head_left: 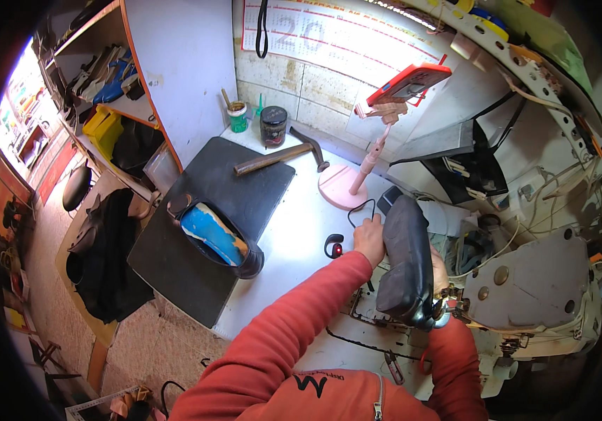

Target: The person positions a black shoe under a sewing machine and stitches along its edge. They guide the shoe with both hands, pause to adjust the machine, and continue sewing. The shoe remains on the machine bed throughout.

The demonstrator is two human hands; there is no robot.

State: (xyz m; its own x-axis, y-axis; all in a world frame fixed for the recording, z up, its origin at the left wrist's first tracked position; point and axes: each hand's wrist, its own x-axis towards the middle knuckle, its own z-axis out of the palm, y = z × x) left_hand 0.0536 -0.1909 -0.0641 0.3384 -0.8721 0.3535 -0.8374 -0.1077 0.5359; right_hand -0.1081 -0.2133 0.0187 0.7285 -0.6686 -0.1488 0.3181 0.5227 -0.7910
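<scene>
In front of me on the right, a black shoe is tilted up, its long side toward me. My right hand is behind it, palm against its right side and mostly hidden, closed around it. My left hand is just left of the shoe, fingers bent together; a thin black cord loops out at the fingertips. Beside that hand lies a small black earpiece with a red light. Another black shoe with a blue inside rests on the dark mat.
A hammer lies across the mat's far edge. Behind it stand a black jar and a small green-and-white pot. A pink stand carries a red-cased phone. The grey sewing machine is close on my right.
</scene>
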